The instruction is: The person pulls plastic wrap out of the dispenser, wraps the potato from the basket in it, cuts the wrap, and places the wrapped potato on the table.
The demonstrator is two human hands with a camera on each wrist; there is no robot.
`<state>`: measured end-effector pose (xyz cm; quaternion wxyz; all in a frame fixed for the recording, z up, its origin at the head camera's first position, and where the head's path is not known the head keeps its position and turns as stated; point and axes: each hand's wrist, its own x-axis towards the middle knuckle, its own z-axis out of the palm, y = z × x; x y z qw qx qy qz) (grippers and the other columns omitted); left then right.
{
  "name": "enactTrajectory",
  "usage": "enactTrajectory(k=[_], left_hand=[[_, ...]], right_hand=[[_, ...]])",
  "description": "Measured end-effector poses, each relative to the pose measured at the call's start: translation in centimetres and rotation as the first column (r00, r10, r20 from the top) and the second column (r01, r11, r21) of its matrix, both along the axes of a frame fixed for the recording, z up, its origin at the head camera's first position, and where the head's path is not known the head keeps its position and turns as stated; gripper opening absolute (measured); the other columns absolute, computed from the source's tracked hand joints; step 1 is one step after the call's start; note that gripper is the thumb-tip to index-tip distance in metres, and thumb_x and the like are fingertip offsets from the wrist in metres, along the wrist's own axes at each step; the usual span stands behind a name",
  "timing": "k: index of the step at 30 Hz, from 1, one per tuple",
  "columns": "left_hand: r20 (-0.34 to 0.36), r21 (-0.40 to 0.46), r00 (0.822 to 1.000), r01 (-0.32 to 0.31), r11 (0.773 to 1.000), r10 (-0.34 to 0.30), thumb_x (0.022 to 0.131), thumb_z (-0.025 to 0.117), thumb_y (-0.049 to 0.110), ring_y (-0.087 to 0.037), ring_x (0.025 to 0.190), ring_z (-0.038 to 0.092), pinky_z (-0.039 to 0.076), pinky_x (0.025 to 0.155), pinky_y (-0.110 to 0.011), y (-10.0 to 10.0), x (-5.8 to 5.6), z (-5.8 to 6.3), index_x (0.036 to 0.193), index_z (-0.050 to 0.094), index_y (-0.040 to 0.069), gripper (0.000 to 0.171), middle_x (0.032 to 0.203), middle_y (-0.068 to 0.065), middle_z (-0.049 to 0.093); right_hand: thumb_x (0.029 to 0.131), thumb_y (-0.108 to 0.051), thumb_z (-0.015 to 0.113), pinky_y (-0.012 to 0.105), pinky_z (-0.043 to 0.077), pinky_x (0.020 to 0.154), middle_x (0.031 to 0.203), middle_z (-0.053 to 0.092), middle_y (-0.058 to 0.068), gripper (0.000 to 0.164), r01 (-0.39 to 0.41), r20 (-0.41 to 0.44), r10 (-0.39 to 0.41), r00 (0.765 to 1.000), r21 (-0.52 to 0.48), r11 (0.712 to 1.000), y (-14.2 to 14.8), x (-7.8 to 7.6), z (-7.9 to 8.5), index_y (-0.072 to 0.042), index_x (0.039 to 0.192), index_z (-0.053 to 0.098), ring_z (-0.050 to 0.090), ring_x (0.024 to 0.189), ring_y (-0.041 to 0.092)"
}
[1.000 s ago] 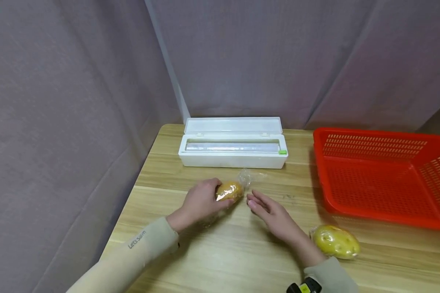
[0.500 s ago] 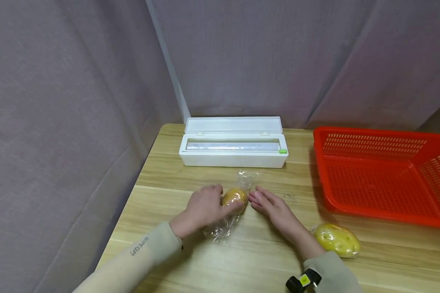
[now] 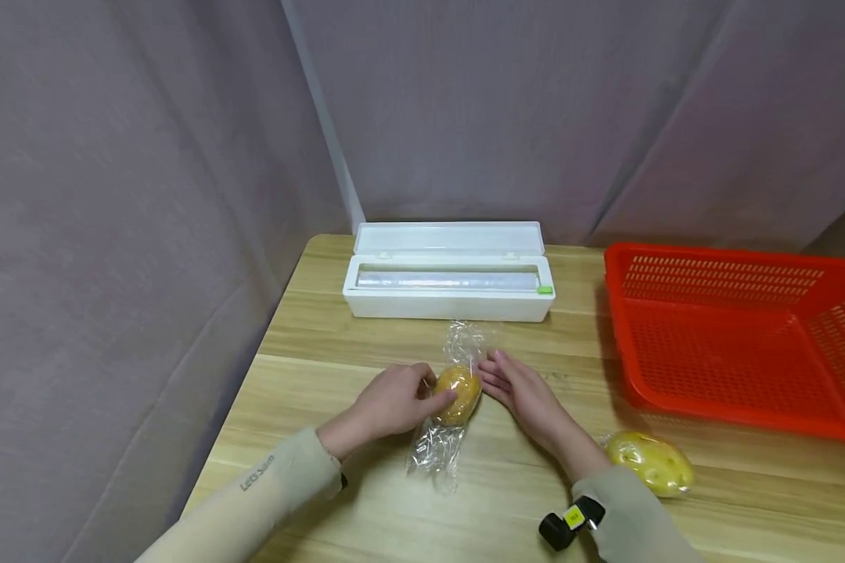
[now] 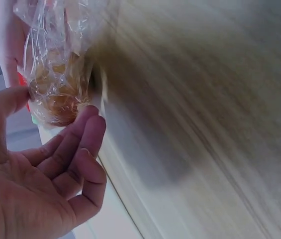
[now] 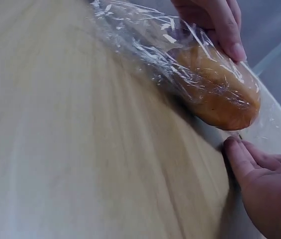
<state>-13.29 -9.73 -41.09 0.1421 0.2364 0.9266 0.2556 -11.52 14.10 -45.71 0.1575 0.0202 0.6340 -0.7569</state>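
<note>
An orange-brown oval item (image 3: 462, 383), smooth like a piece of produce, lies wrapped in clear cling film on the wooden table. Crinkled film (image 3: 438, 453) trails from its near end, with more spread beyond its far end. From the left side my left hand (image 3: 387, 401) holds it, thumb on top and fingers round the far side. Across from it, my right hand (image 3: 528, 397) has its fingers extended along the item's right side. In the right wrist view these fingertips (image 5: 232, 144) are right at the end of the wrapped item (image 5: 225, 102).
Behind the hands stands a white cling film box (image 3: 447, 306) with its lid up and a roll inside. A red plastic basket (image 3: 623, 344) sits at the right. A yellow film-wrapped potato (image 3: 651, 465) lies beside my right forearm. Grey curtains (image 3: 465, 117) border the table.
My left hand has brought the wrapped item slightly right and nearer, turning it so its film tails run near to far. The right hand has moved slightly, staying beside it.
</note>
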Motion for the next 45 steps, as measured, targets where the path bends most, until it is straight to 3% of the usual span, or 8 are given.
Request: enactTrajectory(k=[6,11,23,28,33,38,42,45], left_hand=[[0.003,0.001,1.000,-0.001,1.000,0.001,0.103,0.066,0.052,-0.012,0.077,0.066,0.057,0.075,-0.033,-0.4,-0.2,0.0,0.117,0.073,0.003,0.051,0.087,0.000,0.073],[0.029,0.017,1.000,-0.003,1.000,0.002,0.104,0.065,0.052,-0.010,0.074,0.064,0.056,0.073,-0.031,-0.5,-0.3,-0.1,0.118,0.073,0.003,0.051,0.084,0.002,0.071],[0.079,0.052,0.996,-0.043,0.998,0.039,0.102,0.066,0.052,-0.009,0.062,0.058,0.051,0.061,-0.027,-0.3,-0.1,-0.5,0.098,0.071,0.012,0.041,0.072,0.007,0.064],[0.080,0.050,0.995,-0.070,0.996,0.065,0.101,0.067,0.052,-0.010,0.061,0.057,0.049,0.059,-0.027,-0.2,-0.2,-0.8,0.089,0.068,0.016,0.038,0.072,0.007,0.064],[0.091,0.043,0.993,-0.075,0.996,0.071,0.101,0.065,0.054,-0.010,0.063,0.056,0.048,0.061,-0.028,-0.1,-0.3,-1.0,0.088,0.068,0.017,0.039,0.072,0.008,0.064],[0.082,0.054,0.994,-0.070,0.996,0.066,0.101,0.065,0.053,-0.009,0.063,0.056,0.047,0.060,-0.027,-0.1,-0.5,-1.2,0.087,0.068,0.016,0.040,0.072,0.008,0.064],[0.066,0.053,0.995,-0.083,0.995,0.079,0.103,0.064,0.051,-0.008,0.063,0.055,0.047,0.061,-0.027,-0.1,-0.6,-1.3,0.087,0.069,0.017,0.038,0.071,0.009,0.064],[0.066,0.056,0.994,-0.096,0.994,0.092,0.103,0.063,0.051,-0.008,0.061,0.054,0.046,0.059,-0.027,-0.2,-0.5,-1.2,0.086,0.069,0.017,0.038,0.070,0.009,0.063]], right_hand=[[0.115,-0.056,0.021,0.049,0.018,0.131,0.171,0.011,0.036,0.085,0.018,0.102,0.004,0.995,-0.214,0.977,-1.3,-2.0,0.1,0.011,0.165,0.007,0.015,0.161,0.047],[0.115,-0.056,0.015,0.049,0.006,0.132,0.172,-0.004,0.036,0.085,0.021,0.140,0.021,0.990,-0.291,0.956,-2.3,-3.2,-0.2,0.009,0.165,-0.005,0.000,0.162,0.047],[0.112,-0.061,0.007,0.048,0.002,0.132,0.173,-0.015,0.030,0.088,0.040,0.137,0.009,0.991,-0.352,0.935,-2.0,-3.4,-0.1,0.005,0.165,-0.014,-0.008,0.163,0.043],[0.110,-0.065,0.003,0.048,0.011,0.132,0.175,0.004,0.029,0.092,-0.027,0.061,0.051,0.997,-0.337,0.941,-1.9,-3.1,0.1,0.007,0.167,0.007,0.008,0.164,0.041],[0.109,-0.069,0.007,0.043,0.023,0.131,0.171,0.029,0.026,0.097,-0.053,-0.031,0.047,0.998,-0.232,0.971,-2.0,-2.4,0.2,0.010,0.162,0.028,0.027,0.160,0.038],[0.112,-0.064,0.009,0.038,0.033,0.126,0.160,0.051,0.021,0.093,-0.048,-0.155,0.047,0.987,0.003,0.999,-2.1,-1.5,0.4,0.008,0.150,0.052,0.043,0.153,0.034],[0.117,-0.048,0.009,0.049,0.030,0.128,0.151,0.061,0.014,0.077,-0.034,-0.289,0.092,0.953,0.199,0.979,-2.0,-1.0,0.3,-0.001,0.142,0.065,0.049,0.149,0.034],[0.119,-0.034,0.015,0.059,0.030,0.125,0.148,0.065,0.011,0.064,-0.010,-0.407,0.145,0.902,0.316,0.949,-2.0,-0.5,0.1,-0.006,0.140,0.069,0.052,0.146,0.036]])
